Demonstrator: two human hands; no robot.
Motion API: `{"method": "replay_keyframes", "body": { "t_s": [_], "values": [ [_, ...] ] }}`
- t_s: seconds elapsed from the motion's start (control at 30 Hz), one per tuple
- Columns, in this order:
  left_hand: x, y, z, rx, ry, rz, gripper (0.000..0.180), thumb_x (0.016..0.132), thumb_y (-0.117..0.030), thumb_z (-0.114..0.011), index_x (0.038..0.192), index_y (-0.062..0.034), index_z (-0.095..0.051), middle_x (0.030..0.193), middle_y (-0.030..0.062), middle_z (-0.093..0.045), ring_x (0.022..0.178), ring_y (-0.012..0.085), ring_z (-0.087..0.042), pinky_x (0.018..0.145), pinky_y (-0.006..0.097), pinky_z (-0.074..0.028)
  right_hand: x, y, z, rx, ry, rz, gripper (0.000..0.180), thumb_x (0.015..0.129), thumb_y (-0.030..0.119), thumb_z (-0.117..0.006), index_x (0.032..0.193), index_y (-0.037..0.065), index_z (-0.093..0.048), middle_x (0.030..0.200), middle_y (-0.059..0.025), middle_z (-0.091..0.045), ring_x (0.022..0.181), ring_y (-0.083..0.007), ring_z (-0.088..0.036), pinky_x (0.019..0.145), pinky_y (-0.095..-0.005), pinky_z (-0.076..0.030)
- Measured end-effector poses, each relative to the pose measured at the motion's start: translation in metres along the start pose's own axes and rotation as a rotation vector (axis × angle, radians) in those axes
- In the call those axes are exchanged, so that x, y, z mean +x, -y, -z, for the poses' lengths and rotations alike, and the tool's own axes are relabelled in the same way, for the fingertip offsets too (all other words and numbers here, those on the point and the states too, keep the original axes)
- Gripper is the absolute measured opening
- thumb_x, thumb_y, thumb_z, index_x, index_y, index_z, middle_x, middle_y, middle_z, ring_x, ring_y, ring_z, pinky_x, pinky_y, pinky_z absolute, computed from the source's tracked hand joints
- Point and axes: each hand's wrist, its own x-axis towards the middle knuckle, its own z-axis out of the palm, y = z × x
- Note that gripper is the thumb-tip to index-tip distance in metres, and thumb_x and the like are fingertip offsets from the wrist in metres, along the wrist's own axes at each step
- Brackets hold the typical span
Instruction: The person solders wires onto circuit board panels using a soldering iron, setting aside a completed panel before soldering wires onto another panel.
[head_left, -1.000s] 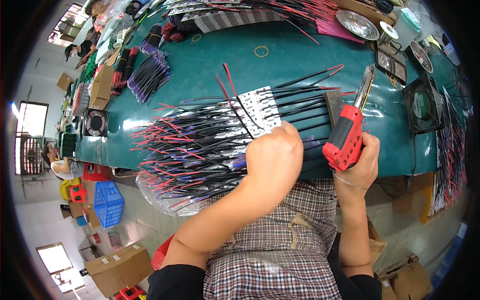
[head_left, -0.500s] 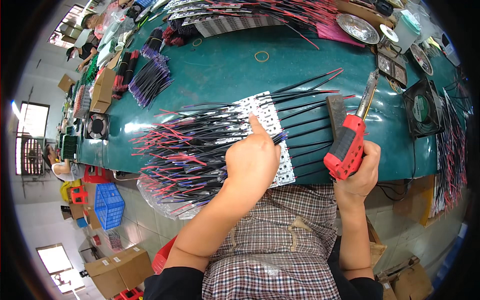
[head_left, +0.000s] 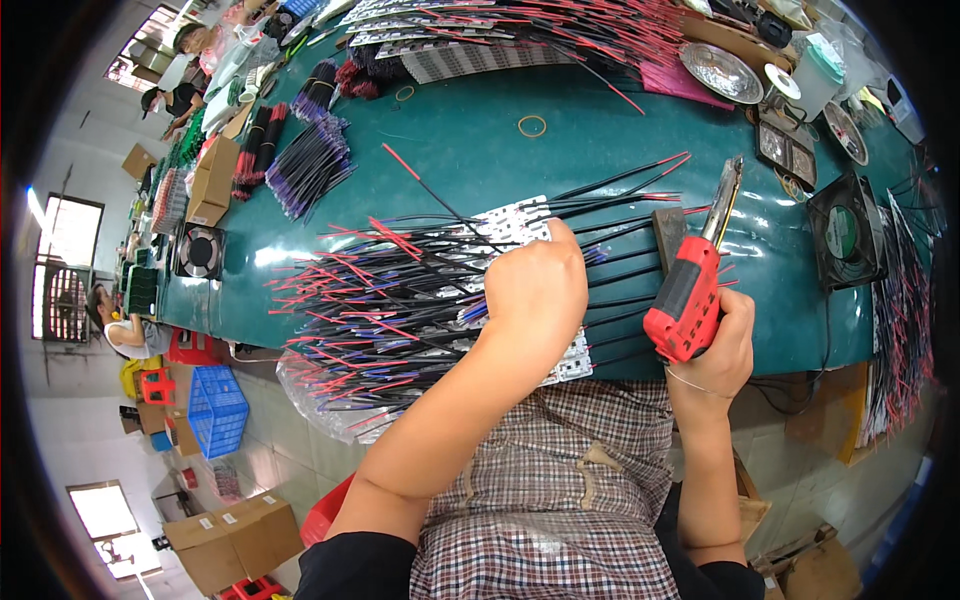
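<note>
A white circuit board panel [head_left: 516,221] lies on the green table, with many black wires [head_left: 370,300] with red and blue ends spread over it to the left. More black wires stick out from its right edge. My left hand [head_left: 540,280] is over the panel, its fingers closed on a small bundle of black wires whose bluish ends [head_left: 596,256] poke out on the right. Its forefinger is bent down toward the panel; the fingertip's contact is hard to see. At the right, my right hand [head_left: 728,345] grips a red and black soldering gun [head_left: 685,300], its metal tip pointing up and away.
Right of the panel lies a dark bar [head_left: 670,236]. A black fan [head_left: 846,225] stands farther right. Wire bundles [head_left: 310,165] lie at the far left, and wired panels [head_left: 480,60] are stacked at the back. A metal plate [head_left: 720,72] sits back right. Other people are in the left background.
My left hand has shifted slightly right, and its pointing forefinger has bent. One red-tipped black wire now sticks up at the panel's far left. The soldering gun has barely moved.
</note>
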Motion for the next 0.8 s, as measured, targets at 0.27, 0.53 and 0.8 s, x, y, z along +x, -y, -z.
{"method": "replay_keyframes", "body": {
  "t_s": [0.27,0.53,0.8],
  "values": [
    [0.004,0.012,0.008,-0.019,0.056,0.135,0.068,0.086,-0.027,-0.07,0.138,0.0124,-0.052,0.074,0.0157,-0.071,0.067,0.032,-0.072,0.061,0.044,-0.057,0.001,0.001,0.0,0.008,0.003,0.002,0.054,0.071,0.01,-0.086,0.113,0.004,-0.053,0.1,-0.0124,-0.06,0.085,-0.0339,-0.063,0.067,-0.0404,-0.052],
    [-0.015,0.034,0.025,-0.008,0.169,0.308,0.077,0.09,-0.035,-0.067,0.143,0.0159,-0.044,0.083,0.0186,-0.073,0.076,0.0343,-0.073,0.069,0.045,-0.058,0.001,0.003,-0.001,0.019,0.007,-0.007,0.053,0.07,0.008,-0.086,0.113,0.004,-0.054,0.099,-0.0123,-0.06,0.083,-0.0334,-0.062,0.066,-0.04,-0.052],
    [-0.048,0.008,0.071,-0.111,-0.144,0.165,0.065,0.083,-0.01,-0.072,0.141,0.0089,-0.05,0.087,0.019,-0.074,0.079,0.0346,-0.073,0.07,0.043,-0.058,-0.002,0.004,0.001,0.018,0.05,-0.07,0.053,0.072,-0.002,-0.079,0.116,0.003,-0.051,0.105,-0.0138,-0.059,0.092,-0.0372,-0.062,0.078,-0.0415,-0.051]
  ]
}}
